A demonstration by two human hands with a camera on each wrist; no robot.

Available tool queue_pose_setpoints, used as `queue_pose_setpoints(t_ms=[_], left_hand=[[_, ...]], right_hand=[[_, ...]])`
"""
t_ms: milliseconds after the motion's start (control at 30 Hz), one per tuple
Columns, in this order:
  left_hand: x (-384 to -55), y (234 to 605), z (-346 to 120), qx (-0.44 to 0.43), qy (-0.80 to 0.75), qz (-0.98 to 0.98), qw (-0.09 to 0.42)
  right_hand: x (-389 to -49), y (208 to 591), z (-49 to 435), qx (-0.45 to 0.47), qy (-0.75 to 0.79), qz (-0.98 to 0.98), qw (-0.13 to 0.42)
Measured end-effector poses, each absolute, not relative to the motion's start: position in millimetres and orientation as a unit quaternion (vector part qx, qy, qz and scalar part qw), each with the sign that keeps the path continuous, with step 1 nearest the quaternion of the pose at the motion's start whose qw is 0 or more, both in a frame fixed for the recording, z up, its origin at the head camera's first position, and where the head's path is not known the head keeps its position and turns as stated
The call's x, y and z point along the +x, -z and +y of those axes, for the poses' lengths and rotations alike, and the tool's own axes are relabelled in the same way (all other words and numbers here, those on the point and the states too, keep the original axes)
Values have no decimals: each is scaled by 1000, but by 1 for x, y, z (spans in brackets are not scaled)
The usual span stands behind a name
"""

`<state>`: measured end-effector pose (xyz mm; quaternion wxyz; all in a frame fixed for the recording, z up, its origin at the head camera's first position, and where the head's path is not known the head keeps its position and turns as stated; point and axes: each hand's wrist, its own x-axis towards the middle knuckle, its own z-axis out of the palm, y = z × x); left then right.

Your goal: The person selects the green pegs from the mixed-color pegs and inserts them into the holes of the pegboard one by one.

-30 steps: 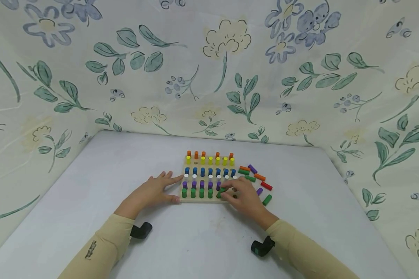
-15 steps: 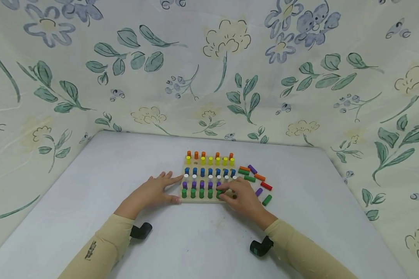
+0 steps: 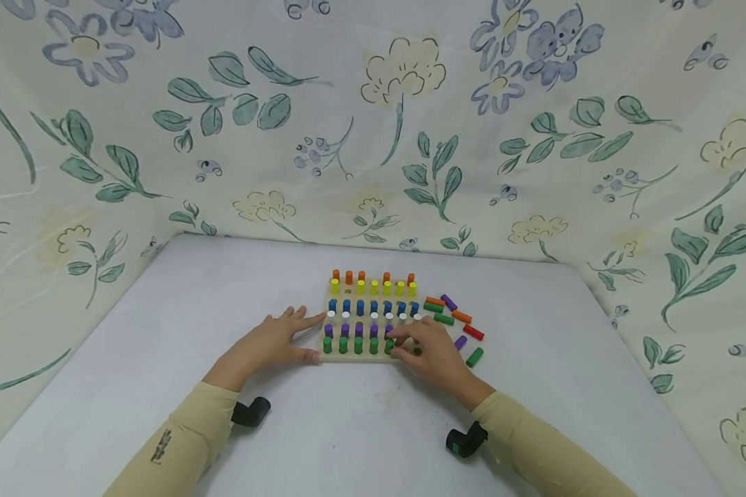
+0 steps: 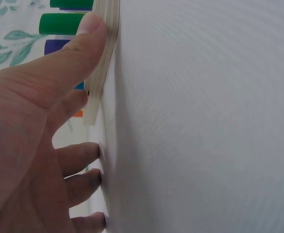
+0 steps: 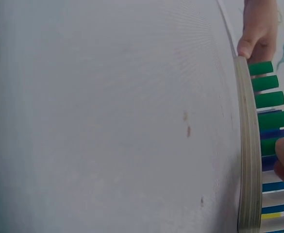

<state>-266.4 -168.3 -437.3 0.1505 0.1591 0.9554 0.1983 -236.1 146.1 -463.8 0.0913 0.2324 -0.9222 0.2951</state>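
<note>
The board (image 3: 348, 358) shows layered pale wood along its near edge; in the near row, the right hand (image 3: 436, 351) pinches a smooth cylindrical green peg (image 5: 269, 146) at the hand's left, upright, long axis vertical; the left hand (image 3: 275, 339), fingers spread, touches the board's left edge; farther stand yellow pegs (image 3: 374, 288).

One pegboard (image 3: 354, 358), eight loose pegs (image 3: 473, 332)
</note>
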Motion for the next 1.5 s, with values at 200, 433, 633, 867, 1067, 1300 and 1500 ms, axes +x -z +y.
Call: queue_pose_setpoints(t_ms=[200,433,633,867,1067,1300,1500], left_hand=[[-266,437,-169,161,-199,955,150],[-266,437,-170,165,-198,955,149],[-265,436,-169,170,-196,954,148],[-265,435,-168,160,-201,954,154],[-265,435,-168,165,-202,953,153],[-264,434,-169,163,-203,953,156],[-264,435,-169,161,-204,953,156]], right_hand=[[-235,464,150,231,-297,-921,96],[-233,463,158,211,-300,-926,89],[-233,465,167,205,-289,-931,91],[-234,466,177,227,-291,-921,125],[-232,464,182,212,-288,-927,115],[-227,463,188,190,-285,-934,106],[-224,463,195,181,-275,-937,115]])
